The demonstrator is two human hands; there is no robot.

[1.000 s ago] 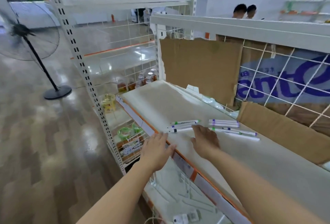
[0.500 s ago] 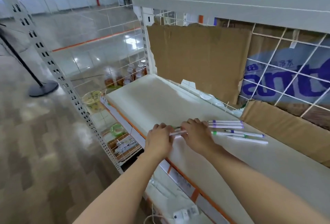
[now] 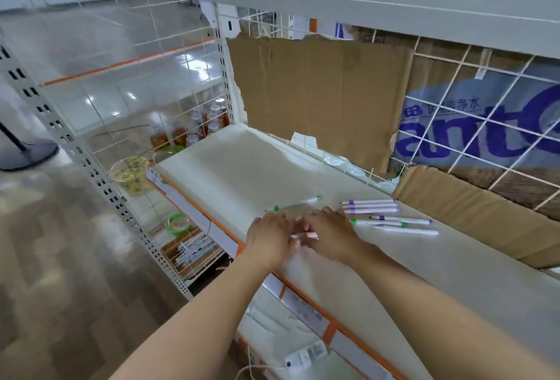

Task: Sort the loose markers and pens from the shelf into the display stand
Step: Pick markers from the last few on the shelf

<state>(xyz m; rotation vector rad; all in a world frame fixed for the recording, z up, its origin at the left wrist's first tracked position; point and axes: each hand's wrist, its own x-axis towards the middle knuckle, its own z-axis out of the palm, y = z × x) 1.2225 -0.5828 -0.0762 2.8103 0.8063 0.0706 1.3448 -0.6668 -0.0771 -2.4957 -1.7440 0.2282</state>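
Observation:
Loose white pens lie on the white shelf (image 3: 242, 167). My left hand (image 3: 268, 235) and my right hand (image 3: 331, 234) meet near the front edge, fingers curled over a small bunch of pens (image 3: 303, 236) that shows between them. Just beyond the hands lies a green-capped pen (image 3: 298, 203). To the right are three purple-banded pens (image 3: 369, 206) side by side. Nearer me sit a green-and-purple pair (image 3: 394, 221) and a plain white pen (image 3: 406, 230). No display stand is in view.
A brown cardboard box (image 3: 485, 219) sits on the shelf at the right, and a cardboard sheet (image 3: 318, 91) backs the wire grid. On the left lower shelves are bottles (image 3: 197, 128), a noodle cup (image 3: 130, 170) and a basket of items (image 3: 191, 251). A fan base (image 3: 27, 152) stands on the floor.
Both hands reached onto the shelf, closed over the left bunch of pens and drew it toward the front edge. One green-capped pen stayed behind. The right-hand pens have not moved.

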